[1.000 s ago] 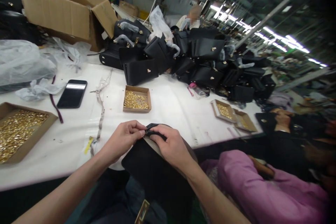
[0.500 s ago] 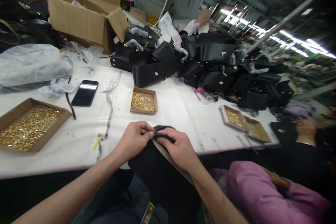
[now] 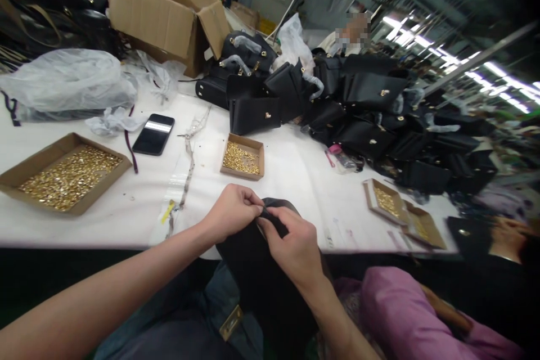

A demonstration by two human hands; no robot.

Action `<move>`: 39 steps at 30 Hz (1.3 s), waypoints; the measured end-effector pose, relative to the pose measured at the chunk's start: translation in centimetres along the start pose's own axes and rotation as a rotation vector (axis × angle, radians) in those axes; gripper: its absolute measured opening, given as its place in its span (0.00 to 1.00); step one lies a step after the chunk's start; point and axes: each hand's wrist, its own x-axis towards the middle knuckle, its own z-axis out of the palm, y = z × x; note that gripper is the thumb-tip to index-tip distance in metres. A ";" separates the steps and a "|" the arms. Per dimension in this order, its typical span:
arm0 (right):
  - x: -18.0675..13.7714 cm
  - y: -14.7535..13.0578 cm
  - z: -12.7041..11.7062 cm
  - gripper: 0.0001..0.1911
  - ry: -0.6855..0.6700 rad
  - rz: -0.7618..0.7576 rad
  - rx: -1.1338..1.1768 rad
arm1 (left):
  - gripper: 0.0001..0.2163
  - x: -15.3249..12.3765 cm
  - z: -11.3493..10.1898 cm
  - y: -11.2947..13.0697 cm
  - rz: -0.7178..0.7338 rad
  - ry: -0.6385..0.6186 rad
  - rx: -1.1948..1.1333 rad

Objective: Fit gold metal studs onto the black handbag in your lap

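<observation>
A black bag (image 3: 257,270) lies across my lap, its upper end at the table's front edge and a gold clasp plate (image 3: 230,323) at its lower end. My left hand (image 3: 237,209) pinches the bag's top edge between thumb and fingertips; whether a small part is also held there is hidden. Close beside it, my right hand (image 3: 293,239) is closed on the same edge, thumb on the near side. Just beyond the hands stands a small cardboard tray (image 3: 242,173) holding small gold metal pieces (image 3: 240,157).
At left are a larger tray (image 3: 80,208) of gold pieces, a phone (image 3: 154,134) and a plastic-wrapped bundle (image 3: 71,81). Black handbags (image 3: 255,115) are piled at the back near a carton (image 3: 152,17). Two more trays (image 3: 383,202) sit at right, near a co-worker's pink sleeve (image 3: 405,304).
The camera view has shifted, so the table things appear farther right and mostly higher. Both hands keep their pinch on the bag's edge, and the clasp plate lies at a slightly different angle.
</observation>
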 end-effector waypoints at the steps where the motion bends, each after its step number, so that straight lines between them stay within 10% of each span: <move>1: 0.0 0.0 0.1 0.08 -0.001 -0.003 -0.040 | 0.06 0.2 0.0 -0.1 -0.016 0.011 -0.021; 16: 0.9 0.1 1.2 0.08 0.008 -0.195 -0.536 | 0.07 1.8 -1.0 -1.2 -0.088 -0.028 -0.095; 39: 1.4 1.7 -0.2 0.08 -0.073 -0.310 -0.419 | 0.07 2.3 -1.7 -1.5 0.029 -0.112 0.069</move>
